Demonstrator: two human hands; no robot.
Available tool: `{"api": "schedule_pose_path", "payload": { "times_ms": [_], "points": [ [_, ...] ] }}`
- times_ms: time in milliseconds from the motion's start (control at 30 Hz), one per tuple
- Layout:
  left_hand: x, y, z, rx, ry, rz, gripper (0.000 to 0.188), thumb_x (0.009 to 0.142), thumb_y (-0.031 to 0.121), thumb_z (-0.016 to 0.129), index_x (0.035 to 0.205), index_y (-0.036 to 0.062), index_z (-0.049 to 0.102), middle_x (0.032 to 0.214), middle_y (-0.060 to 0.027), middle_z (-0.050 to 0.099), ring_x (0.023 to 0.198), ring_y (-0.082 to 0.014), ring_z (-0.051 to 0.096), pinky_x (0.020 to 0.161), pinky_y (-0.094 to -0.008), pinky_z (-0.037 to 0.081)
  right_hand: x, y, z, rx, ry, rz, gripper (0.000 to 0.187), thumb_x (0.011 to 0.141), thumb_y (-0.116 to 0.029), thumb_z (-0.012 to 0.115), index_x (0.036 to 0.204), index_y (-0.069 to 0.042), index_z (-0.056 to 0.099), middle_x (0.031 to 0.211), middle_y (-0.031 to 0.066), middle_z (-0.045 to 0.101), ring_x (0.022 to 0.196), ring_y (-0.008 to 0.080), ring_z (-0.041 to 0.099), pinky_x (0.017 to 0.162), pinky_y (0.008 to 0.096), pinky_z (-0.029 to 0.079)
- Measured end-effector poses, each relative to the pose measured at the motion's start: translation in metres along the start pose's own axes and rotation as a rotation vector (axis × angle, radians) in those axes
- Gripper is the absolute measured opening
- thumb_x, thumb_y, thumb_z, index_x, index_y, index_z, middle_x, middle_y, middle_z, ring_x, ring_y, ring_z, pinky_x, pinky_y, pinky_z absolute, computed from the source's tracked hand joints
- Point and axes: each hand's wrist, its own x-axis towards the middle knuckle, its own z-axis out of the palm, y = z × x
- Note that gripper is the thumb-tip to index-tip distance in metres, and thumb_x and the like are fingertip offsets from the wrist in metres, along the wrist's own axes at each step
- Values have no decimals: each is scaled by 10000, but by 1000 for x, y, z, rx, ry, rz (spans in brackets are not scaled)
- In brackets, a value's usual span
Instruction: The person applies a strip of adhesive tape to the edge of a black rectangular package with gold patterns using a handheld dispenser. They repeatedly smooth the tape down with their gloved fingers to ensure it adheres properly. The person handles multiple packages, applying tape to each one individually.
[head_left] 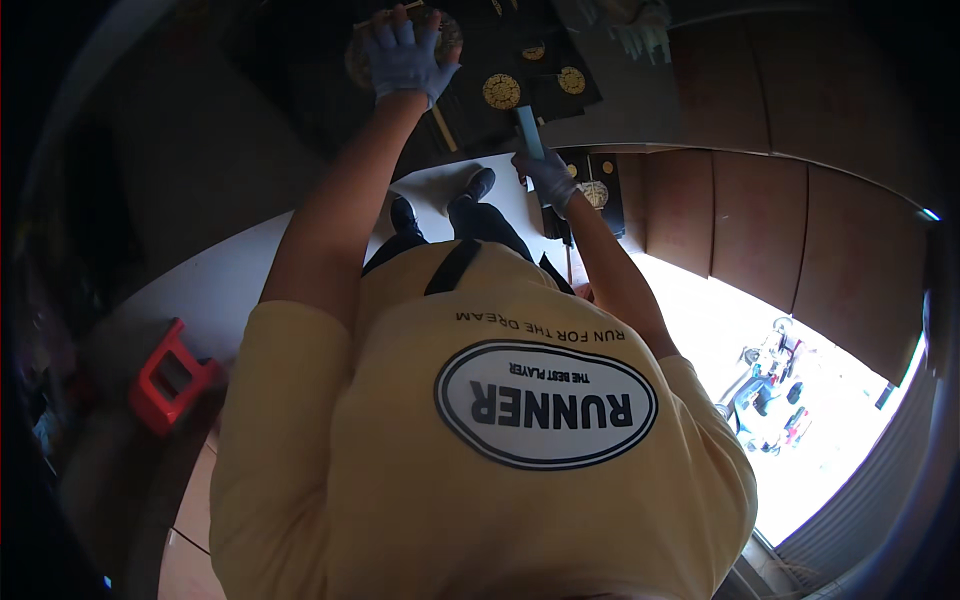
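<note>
The gloved left hand [410, 66] lies spread wide on a dark sheet [475, 108]; the right hand [550, 178] (gloved too) is clamped round a blue bar [529, 130].

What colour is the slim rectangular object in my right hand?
Light blue: the slim object in your gloved right hand, shown best in the head view.

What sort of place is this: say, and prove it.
Probably a small workshop or storeroom: what look like brown cartons line the right side, and the gloved left hand is spread over black pieces with gold designs.
</note>
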Motion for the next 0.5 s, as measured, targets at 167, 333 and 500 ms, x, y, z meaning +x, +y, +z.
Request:
{"api": "schedule_pose_path", "payload": {
  "times_ms": [167,333,500],
  "points": [
    [8,5,-12,-119,-109,-24,629,755,471,551,1301,172,462,1390,-198,321,1292,-417,237,1055,-571,165,14,0,4,-184,103,150,213,815,-249,625,816,-51,545,606,30,516,491,106,481,419,267,372],
    [24,-6,-43,-338,-466,25,624,785,502,524,1318,186,449,1404,-172,313,1297,-403,230,1056,-554,178,11,0,-50,-63,10,-13,259,795,-289,616,751,-35,585,593,40,544,510,124,511,490,280,413],
    [8,-10,-18,-154,-176,60,608,813,544,477,1334,234,433,1442,-159,276,1321,-436,182,1069,-560,151,4,18,-12,-317,-93,-42,309,749,-310,651,882,-37,592,737,53,600,676,149,571,641,305,462]
  ]
}}
